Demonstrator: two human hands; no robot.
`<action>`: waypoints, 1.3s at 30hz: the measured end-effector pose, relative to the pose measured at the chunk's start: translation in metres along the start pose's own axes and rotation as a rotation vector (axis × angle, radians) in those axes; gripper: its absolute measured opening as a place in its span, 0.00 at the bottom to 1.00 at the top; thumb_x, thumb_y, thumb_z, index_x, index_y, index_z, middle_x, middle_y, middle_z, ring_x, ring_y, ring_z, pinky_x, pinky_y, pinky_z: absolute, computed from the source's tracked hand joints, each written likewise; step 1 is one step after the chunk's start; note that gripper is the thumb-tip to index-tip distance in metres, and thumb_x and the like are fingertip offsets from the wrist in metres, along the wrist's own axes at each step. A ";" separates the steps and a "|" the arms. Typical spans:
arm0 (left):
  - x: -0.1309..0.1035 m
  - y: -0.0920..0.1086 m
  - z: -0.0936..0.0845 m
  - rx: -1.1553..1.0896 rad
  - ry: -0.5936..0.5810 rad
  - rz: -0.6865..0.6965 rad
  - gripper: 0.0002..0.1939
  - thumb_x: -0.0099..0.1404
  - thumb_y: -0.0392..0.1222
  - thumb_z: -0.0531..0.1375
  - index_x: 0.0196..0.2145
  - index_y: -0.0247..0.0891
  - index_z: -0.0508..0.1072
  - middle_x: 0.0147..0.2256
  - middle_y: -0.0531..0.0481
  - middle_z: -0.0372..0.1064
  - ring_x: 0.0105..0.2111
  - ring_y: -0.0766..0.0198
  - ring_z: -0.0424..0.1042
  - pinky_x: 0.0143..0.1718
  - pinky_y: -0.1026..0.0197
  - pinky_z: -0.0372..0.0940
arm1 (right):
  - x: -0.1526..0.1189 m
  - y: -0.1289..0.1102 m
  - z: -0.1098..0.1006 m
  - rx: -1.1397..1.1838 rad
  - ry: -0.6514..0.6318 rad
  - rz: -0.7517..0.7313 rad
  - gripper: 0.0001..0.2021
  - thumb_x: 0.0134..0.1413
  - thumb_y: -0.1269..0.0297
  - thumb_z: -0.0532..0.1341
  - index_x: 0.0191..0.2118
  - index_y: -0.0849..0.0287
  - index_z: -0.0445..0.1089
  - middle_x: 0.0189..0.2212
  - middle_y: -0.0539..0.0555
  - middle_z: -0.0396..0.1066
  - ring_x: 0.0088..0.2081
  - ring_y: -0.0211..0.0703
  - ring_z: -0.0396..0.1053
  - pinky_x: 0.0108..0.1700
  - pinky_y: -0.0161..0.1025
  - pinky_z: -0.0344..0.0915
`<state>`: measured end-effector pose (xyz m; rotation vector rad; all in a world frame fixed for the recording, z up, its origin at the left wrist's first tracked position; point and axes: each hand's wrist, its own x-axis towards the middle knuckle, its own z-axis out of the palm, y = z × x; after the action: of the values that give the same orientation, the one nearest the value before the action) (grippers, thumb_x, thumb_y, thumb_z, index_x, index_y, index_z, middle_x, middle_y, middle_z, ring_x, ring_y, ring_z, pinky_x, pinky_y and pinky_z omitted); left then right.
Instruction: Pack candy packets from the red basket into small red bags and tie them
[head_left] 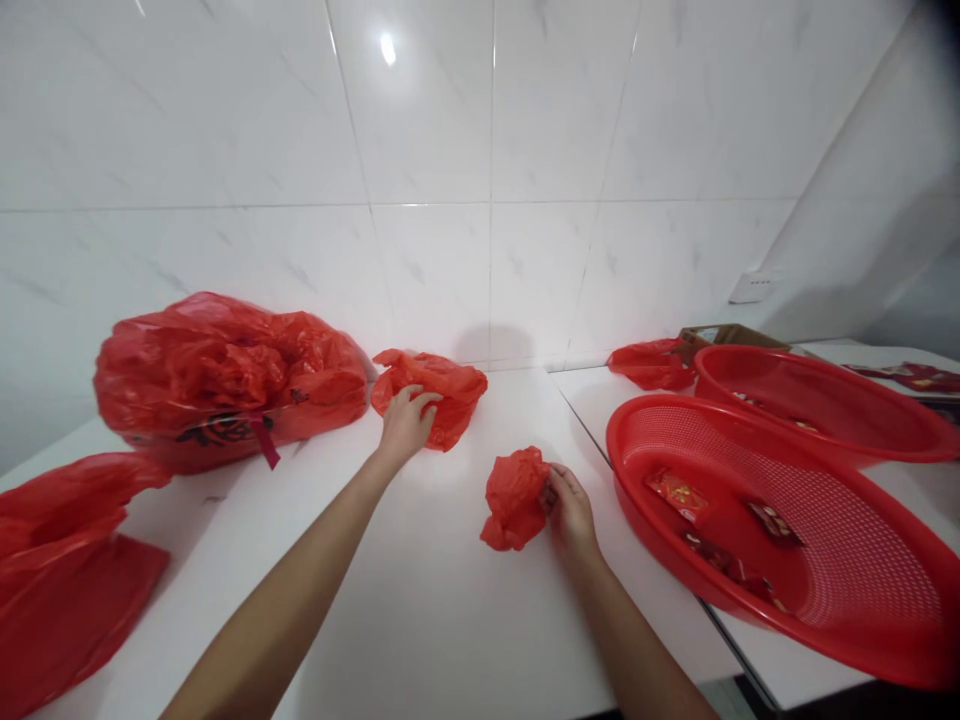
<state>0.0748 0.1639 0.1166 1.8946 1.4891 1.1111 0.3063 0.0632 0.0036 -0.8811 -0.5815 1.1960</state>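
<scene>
My right hand [571,503] pinches the edge of a small crumpled red plastic bag [514,500], held over the white table. Its fingertips are partly hidden behind the bag. Farther back, my left hand [407,425] reaches to another crumpled red plastic bag [454,385] lying near the wall. The fingers of that hand are bent and apart, at the near left side of the bag. Whether they touch the plastic I cannot tell.
A large stuffed red plastic bag [225,375] with black print stands at the left, another red bag [82,600] in front of it. Red baskets [862,520] [825,385] are on the right; the nearer holds several small packets [679,495]. A cardboard box [727,337] lies behind.
</scene>
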 end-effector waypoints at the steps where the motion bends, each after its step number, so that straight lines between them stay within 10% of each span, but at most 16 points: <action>1: -0.016 0.005 0.005 -0.036 -0.046 -0.007 0.14 0.63 0.41 0.57 0.45 0.40 0.77 0.56 0.42 0.64 0.61 0.46 0.54 0.62 0.45 0.46 | -0.001 -0.001 0.000 -0.041 0.011 -0.053 0.14 0.49 0.53 0.66 0.36 0.56 0.69 0.23 0.45 0.62 0.25 0.34 0.57 0.28 0.33 0.55; 7: -0.112 0.028 0.037 -0.521 -0.490 -0.178 0.23 0.62 0.51 0.61 0.53 0.43 0.72 0.48 0.43 0.73 0.46 0.52 0.72 0.45 0.56 0.66 | -0.023 -0.006 0.016 -0.391 -0.013 -0.397 0.12 0.54 0.57 0.63 0.43 0.54 0.71 0.35 0.52 0.71 0.38 0.41 0.68 0.43 0.39 0.65; 13: -0.148 0.007 0.042 -0.833 -0.288 -0.457 0.17 0.60 0.50 0.63 0.43 0.37 0.75 0.39 0.44 0.76 0.37 0.57 0.74 0.39 0.57 0.65 | -0.029 -0.004 0.017 -0.669 -0.143 -0.477 0.25 0.54 0.58 0.64 0.58 0.51 0.62 0.54 0.55 0.66 0.57 0.48 0.61 0.60 0.49 0.55; 20: -0.171 -0.006 0.011 -1.019 -0.223 -0.503 0.16 0.60 0.44 0.65 0.45 0.40 0.75 0.42 0.46 0.75 0.41 0.58 0.72 0.43 0.59 0.64 | -0.034 -0.003 0.023 -0.981 -0.523 -0.357 0.18 0.57 0.55 0.60 0.52 0.51 0.70 0.23 0.47 0.67 0.27 0.39 0.63 0.38 0.41 0.64; 24: -0.182 -0.008 0.002 -1.030 -0.251 -0.556 0.12 0.58 0.43 0.66 0.40 0.41 0.76 0.36 0.49 0.75 0.35 0.61 0.72 0.36 0.62 0.64 | -0.036 -0.012 0.037 -1.060 -0.358 -0.672 0.12 0.60 0.59 0.58 0.47 0.52 0.72 0.35 0.54 0.72 0.39 0.45 0.67 0.48 0.46 0.61; 29: -0.193 -0.007 0.000 -1.049 -0.316 -0.572 0.09 0.55 0.42 0.67 0.35 0.39 0.76 0.33 0.50 0.73 0.35 0.59 0.72 0.37 0.60 0.65 | -0.033 -0.020 0.044 -1.126 -0.647 -0.614 0.09 0.60 0.58 0.57 0.40 0.53 0.72 0.39 0.54 0.74 0.40 0.45 0.69 0.55 0.53 0.56; 39: -0.191 -0.060 -0.030 -0.998 0.302 -0.615 0.11 0.50 0.35 0.67 0.30 0.39 0.69 0.32 0.52 0.72 0.30 0.65 0.72 0.36 0.60 0.68 | -0.041 -0.054 0.027 -0.902 -0.312 -0.329 0.11 0.60 0.57 0.55 0.30 0.56 0.68 0.23 0.47 0.65 0.25 0.37 0.59 0.27 0.34 0.54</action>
<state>0.0015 -0.0033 0.0291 0.5678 1.1572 1.4546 0.3030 0.0250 0.0660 -1.2809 -1.5256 0.7441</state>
